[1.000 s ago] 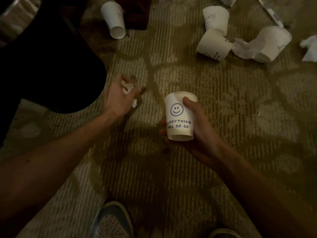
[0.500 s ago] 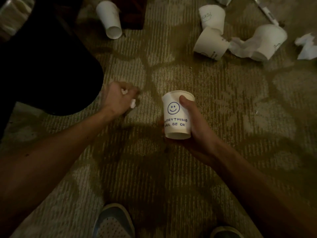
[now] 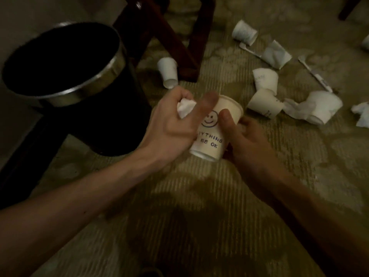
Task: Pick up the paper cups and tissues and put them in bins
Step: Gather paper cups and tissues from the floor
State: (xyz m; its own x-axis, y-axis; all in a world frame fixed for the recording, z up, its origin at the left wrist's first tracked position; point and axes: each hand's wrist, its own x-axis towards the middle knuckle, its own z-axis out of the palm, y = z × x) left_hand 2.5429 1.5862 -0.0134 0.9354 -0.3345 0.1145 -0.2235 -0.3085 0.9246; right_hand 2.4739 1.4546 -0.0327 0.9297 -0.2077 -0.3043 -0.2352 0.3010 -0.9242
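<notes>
Patterned olive carpet (image 3: 279, 176) fills a dim room. At the centre I see the paper cup (image 3: 211, 140), printed with a smiley face and the words "be OK". The right hand (image 3: 245, 140) holds it above the floor, thumb on the printed side and fingers curled round the back. The cup tilts, with its mouth leaning up and to the right.

The left hand (image 3: 171, 126) clutches a white tissue wad (image 3: 184, 108) in curled fingers. Its thumb crosses in front of the cup's upper left side; I cannot tell whether it presses there. Half a second ago this hand was well apart to the cup's left and the cup stood straighter.

The black bin (image 3: 95, 84) with its metal rim was only a dark edge before. Now its whole open mouth shows, near the left hand and to its left, with a pale wall (image 3: 30, 17) behind it.

Beyond the hands stand dark chair legs (image 3: 169, 39), and a fallen cup (image 3: 168, 73) lies beside one of them. To the right lie two more cups (image 3: 264, 104), a crushed cup with tissue (image 3: 321, 107), a loose tissue (image 3: 276, 54) and a pen (image 3: 317, 76).

Bare carpet lies open between the hands and the litter, and also under the forearms.
</notes>
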